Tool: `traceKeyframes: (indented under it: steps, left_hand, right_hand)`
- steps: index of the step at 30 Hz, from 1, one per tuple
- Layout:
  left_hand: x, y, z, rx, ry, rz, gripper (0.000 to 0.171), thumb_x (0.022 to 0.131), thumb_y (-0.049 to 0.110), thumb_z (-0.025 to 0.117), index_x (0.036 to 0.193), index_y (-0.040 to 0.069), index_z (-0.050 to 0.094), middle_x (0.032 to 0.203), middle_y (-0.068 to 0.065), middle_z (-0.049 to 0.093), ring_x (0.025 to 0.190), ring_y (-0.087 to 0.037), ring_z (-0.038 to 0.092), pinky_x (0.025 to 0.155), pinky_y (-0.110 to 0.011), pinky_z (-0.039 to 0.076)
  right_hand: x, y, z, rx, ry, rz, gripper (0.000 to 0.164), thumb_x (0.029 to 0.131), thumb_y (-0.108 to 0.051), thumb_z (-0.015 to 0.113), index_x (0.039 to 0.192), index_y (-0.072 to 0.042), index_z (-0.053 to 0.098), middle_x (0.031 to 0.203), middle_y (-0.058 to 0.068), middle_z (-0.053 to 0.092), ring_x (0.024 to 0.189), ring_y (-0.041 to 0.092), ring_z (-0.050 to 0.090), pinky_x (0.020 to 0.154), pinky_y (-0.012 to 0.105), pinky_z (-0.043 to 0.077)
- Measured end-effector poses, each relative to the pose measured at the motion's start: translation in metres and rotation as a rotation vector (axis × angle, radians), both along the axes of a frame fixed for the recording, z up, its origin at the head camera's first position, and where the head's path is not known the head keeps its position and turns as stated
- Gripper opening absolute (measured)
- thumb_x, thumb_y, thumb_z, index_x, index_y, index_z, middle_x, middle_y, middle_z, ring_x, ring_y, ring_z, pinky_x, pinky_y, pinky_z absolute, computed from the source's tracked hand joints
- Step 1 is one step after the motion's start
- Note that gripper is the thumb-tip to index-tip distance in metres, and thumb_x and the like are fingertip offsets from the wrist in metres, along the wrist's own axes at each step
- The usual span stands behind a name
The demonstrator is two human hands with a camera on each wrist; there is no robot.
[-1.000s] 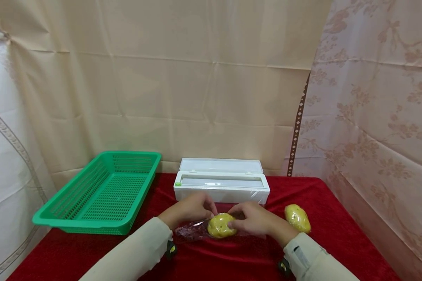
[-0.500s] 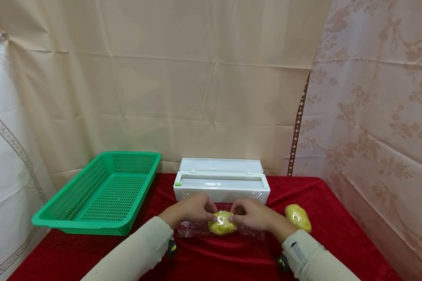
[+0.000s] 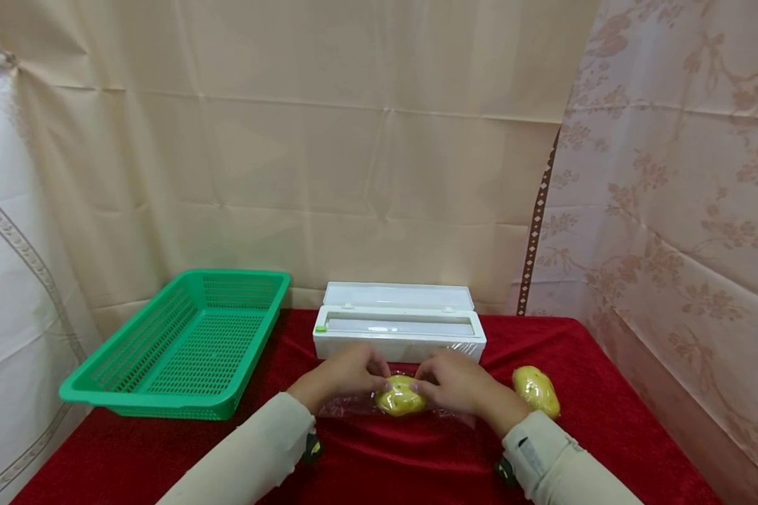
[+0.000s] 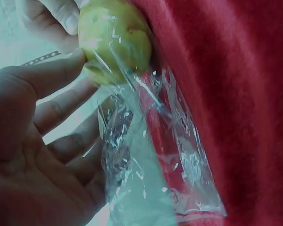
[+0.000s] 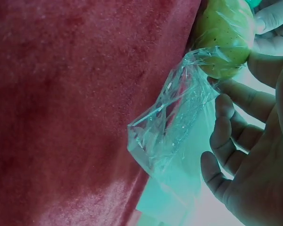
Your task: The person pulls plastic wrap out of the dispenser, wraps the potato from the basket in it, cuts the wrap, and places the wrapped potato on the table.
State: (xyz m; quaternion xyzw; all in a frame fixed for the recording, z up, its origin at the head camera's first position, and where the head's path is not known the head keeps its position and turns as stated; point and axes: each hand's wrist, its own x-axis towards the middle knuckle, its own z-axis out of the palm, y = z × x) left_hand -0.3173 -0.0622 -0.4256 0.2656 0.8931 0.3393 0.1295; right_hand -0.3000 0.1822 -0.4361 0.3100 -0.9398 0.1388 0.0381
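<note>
A yellow potato point(image 3: 401, 400), covered in shiny cling film, is low over the red cloth between the two hands. My left hand point(image 3: 347, 375) pinches its left end, thumb on the near side and fingers behind. From the other side my right hand point(image 3: 460, 384) grips the right end the same way. Loose cling film point(image 4: 146, 155) trails in a crinkled tail past the left fingers in the left wrist view. A second tail of film point(image 5: 172, 117) hangs off the other end in the right wrist view, next to the curled fingers.
Behind the hands stands a white cling film dispenser point(image 3: 398, 348) with its lid raised. A green plastic basket point(image 3: 164, 402) is at the left. Another film-covered potato point(image 3: 535, 391) lies to the right on the red cloth point(image 3: 625, 442).
The potato has turned between the hands and moved slightly away from the body. My right fingers have shifted toward its right end, and more film shows on that side.
</note>
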Motion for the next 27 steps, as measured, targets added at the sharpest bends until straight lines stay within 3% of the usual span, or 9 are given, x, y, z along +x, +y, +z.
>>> traceKeyframes:
  steps: [5, 9, 19, 21, 24, 27]
  left_hand:
    - [0.008, 0.003, -0.001, -0.03, 0.107, 0.004, 0.005, 0.09, 0.017, 0.078, 0.09, 0.013, 0.081, 0.078, 0.009, 0.074, 0.075, -0.004, 0.064, 0.068, -0.025, 0.055]
    - [0.015, 0.005, 0.0, -0.058, 0.167, 0.023, 0.008, 0.09, 0.019, 0.076, 0.091, 0.014, 0.081, 0.078, 0.011, 0.073, 0.073, -0.004, 0.062, 0.067, -0.024, 0.054]
    - [0.024, -0.005, 0.011, -0.037, 0.202, 0.14, 0.022, 0.092, 0.025, 0.076, 0.107, 0.009, 0.077, 0.101, -0.001, 0.077, 0.097, -0.017, 0.071, 0.087, -0.042, 0.058]
    - [0.022, -0.012, 0.015, -0.017, 0.235, 0.215, 0.026, 0.091, 0.025, 0.077, 0.111, 0.009, 0.077, 0.106, -0.006, 0.076, 0.1, -0.022, 0.071, 0.089, -0.046, 0.057]
    - [0.014, -0.026, 0.016, 0.015, 0.302, 0.393, 0.039, 0.087, 0.027, 0.081, 0.12, 0.008, 0.073, 0.118, -0.011, 0.073, 0.11, -0.03, 0.068, 0.095, -0.051, 0.055]
    - [0.002, -0.04, 0.011, 0.072, 0.338, 0.55, 0.056, 0.084, 0.029, 0.085, 0.131, 0.004, 0.066, 0.129, -0.016, 0.068, 0.121, -0.037, 0.063, 0.102, -0.055, 0.05]
  right_hand:
    - [0.003, 0.0, 0.0, -0.002, -0.001, -0.03, 0.019, 0.096, -0.039, 0.071, 0.097, -0.023, 0.079, 0.084, -0.017, 0.071, 0.085, 0.009, 0.064, 0.08, 0.037, 0.051]
    - [0.007, -0.001, 0.002, 0.004, 0.04, -0.061, 0.02, 0.093, -0.042, 0.073, 0.099, -0.023, 0.074, 0.079, -0.019, 0.068, 0.082, 0.008, 0.062, 0.078, 0.036, 0.05]
    - [0.012, 0.002, 0.009, 0.027, 0.105, -0.07, 0.013, 0.093, -0.042, 0.073, 0.09, -0.029, 0.074, 0.084, -0.016, 0.066, 0.085, 0.009, 0.062, 0.078, 0.037, 0.05]
    - [0.01, 0.003, 0.011, 0.017, 0.111, -0.08, 0.012, 0.093, -0.04, 0.072, 0.091, -0.028, 0.075, 0.086, -0.014, 0.067, 0.087, 0.01, 0.062, 0.079, 0.038, 0.051]
    - [0.007, 0.0, 0.017, 0.006, 0.133, -0.088, 0.01, 0.092, -0.036, 0.073, 0.091, -0.027, 0.076, 0.086, -0.013, 0.066, 0.085, 0.011, 0.062, 0.077, 0.038, 0.05]
    - [0.002, -0.008, 0.026, -0.006, 0.153, -0.095, 0.007, 0.092, -0.032, 0.073, 0.09, -0.027, 0.077, 0.085, -0.012, 0.064, 0.082, 0.011, 0.061, 0.073, 0.038, 0.047]
